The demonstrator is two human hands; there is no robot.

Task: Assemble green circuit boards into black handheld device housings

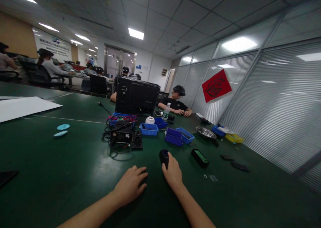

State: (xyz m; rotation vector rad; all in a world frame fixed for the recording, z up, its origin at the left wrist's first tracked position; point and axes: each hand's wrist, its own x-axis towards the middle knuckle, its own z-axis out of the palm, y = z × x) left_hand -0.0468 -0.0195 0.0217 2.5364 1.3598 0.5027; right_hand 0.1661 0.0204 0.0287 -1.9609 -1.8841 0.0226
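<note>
My left hand (130,185) rests on the green table with its fingers spread, holding nothing. To its right, my right hand (173,172) has its fingers around a small black box-shaped device (164,156) standing on the table; its exact kind is unclear, and the hand covers its right side. Further right lies an open black case with a green circuit board (200,157) in it. Near that case are a small white ring (205,176) and a clear plastic piece (213,178). Two flat dark pieces (239,166) lie beyond them.
Ahead are a cabled black power unit (121,137), a blue parts bin (148,129), a tilted dark-blue bin (173,136), a metal pan (206,132) and a water bottle (166,111). A large black panel (136,96) stands behind. Another person (177,102) sits across the table.
</note>
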